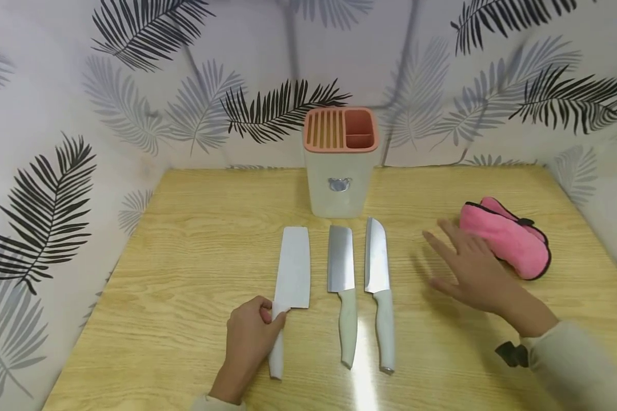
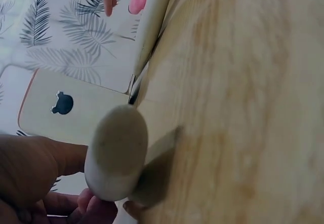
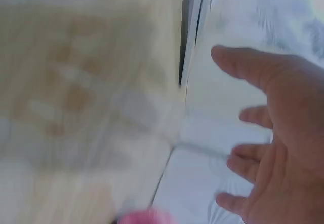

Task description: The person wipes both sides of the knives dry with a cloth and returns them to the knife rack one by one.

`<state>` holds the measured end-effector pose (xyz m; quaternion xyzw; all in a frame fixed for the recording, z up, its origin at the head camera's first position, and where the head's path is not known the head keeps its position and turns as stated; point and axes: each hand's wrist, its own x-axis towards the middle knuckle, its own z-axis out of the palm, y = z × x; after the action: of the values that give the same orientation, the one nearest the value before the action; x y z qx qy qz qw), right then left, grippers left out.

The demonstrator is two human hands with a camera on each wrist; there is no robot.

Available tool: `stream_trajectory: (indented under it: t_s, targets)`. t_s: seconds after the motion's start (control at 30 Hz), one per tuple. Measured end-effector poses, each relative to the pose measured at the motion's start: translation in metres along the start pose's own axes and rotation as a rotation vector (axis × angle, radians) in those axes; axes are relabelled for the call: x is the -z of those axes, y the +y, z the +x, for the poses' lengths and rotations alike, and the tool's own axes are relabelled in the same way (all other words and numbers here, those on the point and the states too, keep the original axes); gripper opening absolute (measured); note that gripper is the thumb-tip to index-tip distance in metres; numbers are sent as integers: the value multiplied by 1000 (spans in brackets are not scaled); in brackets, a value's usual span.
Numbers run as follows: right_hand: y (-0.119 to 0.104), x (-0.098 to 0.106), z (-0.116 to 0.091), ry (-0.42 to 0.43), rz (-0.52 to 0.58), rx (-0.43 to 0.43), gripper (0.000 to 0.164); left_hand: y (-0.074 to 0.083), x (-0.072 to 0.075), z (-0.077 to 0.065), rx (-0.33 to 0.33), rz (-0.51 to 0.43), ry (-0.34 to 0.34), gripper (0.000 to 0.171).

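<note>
In the head view, my left hand (image 1: 254, 334) pinches a broad-bladed cleaver (image 1: 294, 268) where its pale handle begins, the blade pointing away from me. The handle's rounded butt (image 2: 119, 153) fills the middle of the left wrist view, thumb and fingers beside it. A smaller cleaver (image 1: 341, 260) and a kitchen knife (image 1: 377, 257) with a pointed blade lie parallel to its right on the table. My right hand (image 1: 475, 271), empty with fingers spread, hovers over the right side of the table. Just beyond it is a folded pink plush item (image 1: 514, 242) with black edging.
A cream knife holder (image 1: 337, 194) with an orange top, having slots on the left and compartments on the right, stands at the back of the wooden table (image 1: 200, 228). Behind and beside the table hangs a white leaf-patterned cloth (image 1: 267, 51).
</note>
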<state>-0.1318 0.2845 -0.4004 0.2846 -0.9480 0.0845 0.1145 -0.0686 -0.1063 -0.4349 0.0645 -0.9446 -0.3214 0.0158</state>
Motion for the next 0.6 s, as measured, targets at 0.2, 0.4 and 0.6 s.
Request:
stream_trajectory:
  t_s: [0.2,0.4,0.6]
  targets:
    - [-34,-9,5,-38,64,146,71,-2,1,2,-30,9,-11,21]
    - [-51,-16,13,-17,43,251,54,14,25,19,-133,138,-34,32]
    - [-67,-30,17,34,2,384,45,55,71,70,-417,236,103,27]
